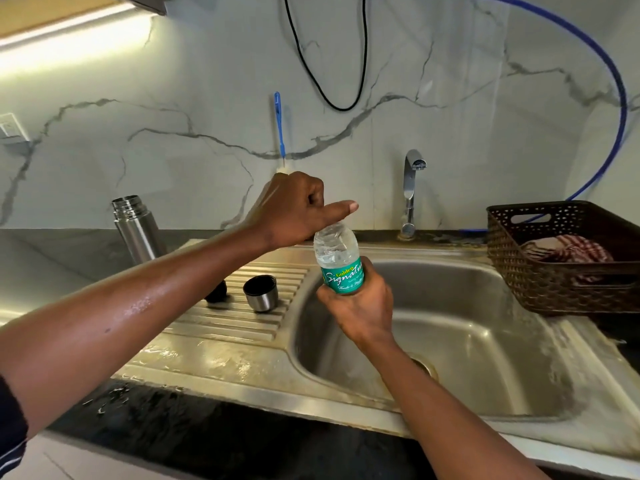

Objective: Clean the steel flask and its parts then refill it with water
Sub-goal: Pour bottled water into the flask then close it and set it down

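Our left arm crosses in from the lower left, forearm wet, and our left hand (pixel 294 209) sits curled over the top of the plastic water bottle (pixel 337 259), fingers folded in with the forefinger pointing out straight to the right. The bottle's cap is hidden under that hand, so we cannot tell whether the fingers clamp it or merely rest there.

Our right arm rises from the bottom edge, and our right hand (pixel 360 306) wraps the bottle's lower half from beneath, fingers closed firmly round the green label (the bottle stands upright, clear water inside).

Below and right of those fingers lies the steel sink (pixel 450 341) basin. Well right of them, a brown woven basket (pixel 561 268) sits on the sink's edge.

The steel flask (pixel 136 228) stands open-mouthed, far left of our left knuckles, by the marble wall. On the ribbed drainboard, left of the right-hand fingers, the steel cup-lid (pixel 260 293) stands mouth up, and just beside it a black stopper (pixel 216 293), partly hidden by our left forearm.

The tap (pixel 412 188) stands beyond the fingers, to the right.
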